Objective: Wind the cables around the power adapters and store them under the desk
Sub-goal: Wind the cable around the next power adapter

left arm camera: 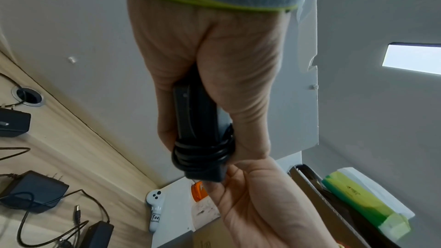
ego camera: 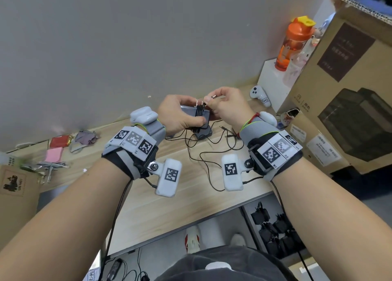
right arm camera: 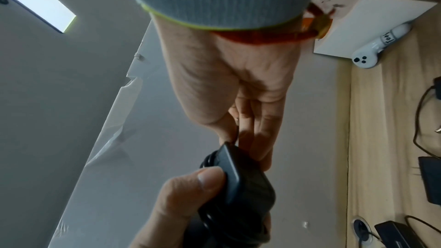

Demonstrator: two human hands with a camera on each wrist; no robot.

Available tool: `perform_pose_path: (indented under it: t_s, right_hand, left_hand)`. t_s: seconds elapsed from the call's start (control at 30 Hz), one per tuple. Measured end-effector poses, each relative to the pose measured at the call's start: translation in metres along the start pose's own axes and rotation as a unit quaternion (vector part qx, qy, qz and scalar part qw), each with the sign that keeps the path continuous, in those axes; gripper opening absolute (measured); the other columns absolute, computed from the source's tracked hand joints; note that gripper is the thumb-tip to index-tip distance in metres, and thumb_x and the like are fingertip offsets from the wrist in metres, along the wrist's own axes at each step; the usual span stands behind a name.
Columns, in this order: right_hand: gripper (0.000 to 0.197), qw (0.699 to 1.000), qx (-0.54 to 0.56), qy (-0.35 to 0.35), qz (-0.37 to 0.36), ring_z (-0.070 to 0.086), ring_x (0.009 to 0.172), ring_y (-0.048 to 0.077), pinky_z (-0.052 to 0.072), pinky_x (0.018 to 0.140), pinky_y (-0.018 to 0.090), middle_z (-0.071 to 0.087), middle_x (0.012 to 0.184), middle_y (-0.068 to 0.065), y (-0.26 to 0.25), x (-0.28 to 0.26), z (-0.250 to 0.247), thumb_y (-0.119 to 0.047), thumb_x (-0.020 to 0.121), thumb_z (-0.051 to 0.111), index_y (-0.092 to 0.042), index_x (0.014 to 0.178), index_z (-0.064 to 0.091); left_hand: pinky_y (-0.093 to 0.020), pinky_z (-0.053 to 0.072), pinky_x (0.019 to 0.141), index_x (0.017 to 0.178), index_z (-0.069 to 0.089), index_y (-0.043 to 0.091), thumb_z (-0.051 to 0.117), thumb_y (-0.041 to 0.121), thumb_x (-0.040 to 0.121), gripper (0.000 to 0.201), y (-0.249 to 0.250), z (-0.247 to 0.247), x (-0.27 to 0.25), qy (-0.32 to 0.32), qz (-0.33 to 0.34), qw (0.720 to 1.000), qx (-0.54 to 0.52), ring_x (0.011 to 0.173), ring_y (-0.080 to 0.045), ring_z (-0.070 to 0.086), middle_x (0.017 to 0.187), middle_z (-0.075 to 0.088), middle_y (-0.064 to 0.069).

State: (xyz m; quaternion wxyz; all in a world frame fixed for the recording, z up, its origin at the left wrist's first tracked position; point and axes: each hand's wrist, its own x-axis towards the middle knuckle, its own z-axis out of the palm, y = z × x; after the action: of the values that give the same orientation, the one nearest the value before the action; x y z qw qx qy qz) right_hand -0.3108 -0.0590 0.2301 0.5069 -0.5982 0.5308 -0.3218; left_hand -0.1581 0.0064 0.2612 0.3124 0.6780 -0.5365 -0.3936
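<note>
My left hand (ego camera: pixel 180 113) grips a black power adapter (ego camera: pixel 196 115) above the desk, prongs up, with its thin black cable wound in several turns round the middle (left arm camera: pixel 203 153). My right hand (ego camera: pixel 227 104) pinches the cable's free end, and the small metal barrel plug (ego camera: pixel 214 96) pokes out between thumb and forefinger just above the adapter. In the right wrist view the adapter (right arm camera: pixel 241 180) sits under my left thumb (right arm camera: pixel 198 184). Another adapter (ego camera: pixel 203 133) with loose cables (ego camera: pixel 212 151) lies on the desk below the hands. Several wound adapters (ego camera: pixel 273 227) sit in a compartment under the desk.
A big cardboard box (ego camera: pixel 347 94) fills the right side, with a white box (ego camera: pixel 273 83), an orange bottle (ego camera: pixel 293 41) and a white controller (ego camera: pixel 259 95) beside it. Packets and metal tools (ego camera: pixel 51 166) lie at the left. More adapters (left arm camera: pixel 33 190) rest on the wooden desk (ego camera: pixel 169 206).
</note>
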Motion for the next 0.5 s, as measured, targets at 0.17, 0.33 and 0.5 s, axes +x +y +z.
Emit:
perform_pose_path:
  t_s: [0.17, 0.33, 0.5]
  right_hand:
    - [0.013, 0.998, 0.049, -0.036, 0.035, 0.059, 0.047, 0.013, 0.059, 0.065, 0.043, 0.067, 0.067, 0.008, 0.020, -0.012, -0.009, -0.030, 0.086, 0.069, -0.022, 0.078, 0.063]
    - [0.028, 0.982, 0.136, -0.090, 0.096, 0.065, 0.053, 0.013, 0.062, 0.070, 0.039, 0.066, 0.069, -0.004, 0.026, -0.030, -0.022, -0.040, 0.100, 0.051, -0.018, 0.092, 0.067]
    - [0.025, 0.970, 0.184, -0.111, 0.116, 0.067, 0.070, 0.020, 0.061, 0.078, 0.043, 0.066, 0.093, 0.000, 0.064, -0.044, -0.042, -0.035, 0.095, 0.062, -0.020, 0.116, 0.064]
  left_hand:
    - [-0.024, 0.056, 0.081, 0.107, 0.066, 0.031, 0.085, 0.039, 0.046, 0.064, -0.004, 0.020, 0.005, -0.017, 0.006, 0.999, -0.028, 0.086, -0.009, 0.070, 0.098, 0.073, 0.008]
    - [-0.026, 0.055, 0.084, 0.111, 0.066, 0.022, 0.089, 0.046, 0.063, 0.059, -0.017, 0.044, 0.015, 0.006, -0.022, 0.999, -0.048, 0.091, -0.007, 0.068, 0.103, 0.070, 0.004]
    - [-0.042, 0.053, 0.092, 0.087, 0.068, 0.018, 0.052, 0.072, 0.074, 0.058, -0.028, 0.093, 0.026, 0.026, -0.067, 0.991, -0.112, 0.090, -0.026, 0.069, 0.094, 0.073, -0.008]
